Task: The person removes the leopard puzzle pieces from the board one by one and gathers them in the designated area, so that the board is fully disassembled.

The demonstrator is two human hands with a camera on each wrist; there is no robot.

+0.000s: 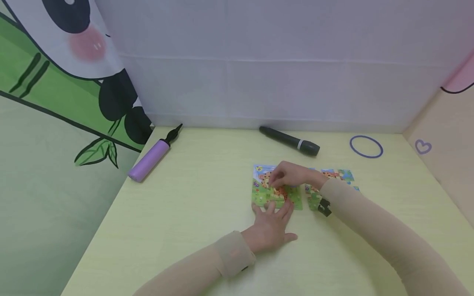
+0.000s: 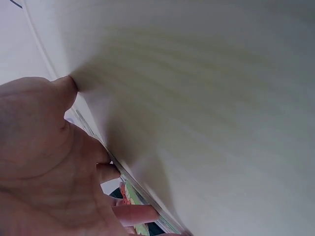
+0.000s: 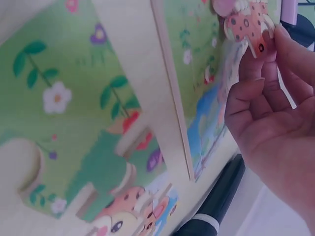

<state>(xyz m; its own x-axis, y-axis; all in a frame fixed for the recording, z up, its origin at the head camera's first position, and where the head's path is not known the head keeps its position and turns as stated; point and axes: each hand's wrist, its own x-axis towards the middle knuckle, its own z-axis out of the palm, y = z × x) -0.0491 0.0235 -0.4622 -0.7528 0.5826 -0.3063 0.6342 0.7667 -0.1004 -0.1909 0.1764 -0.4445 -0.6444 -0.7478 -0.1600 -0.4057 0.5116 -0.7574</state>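
Count: one puzzle board [image 1: 275, 195], one loose puzzle piece [image 3: 244, 23], one group of loose pieces [image 1: 333, 181], two hands.
Puzzle board: flat on the yellow table [image 1: 185, 213], centre; green meadow print with flowers and a spotted orange animal; partly filled.
Puzzle piece: pink-orange with dark spots, held just over the board's upper part.
Right hand [image 1: 290, 174]: fingertips pinch the puzzle piece.
Left hand [image 1: 272, 228]: fingers spread flat, pressing the board's near edge.
Loose pieces: just right of the board, partly hidden by the right sleeve.
Other items: one purple pump [image 1: 153, 154], one black microphone [image 1: 289, 141], one blue ring [image 1: 366, 146], all well apart along the far edge.
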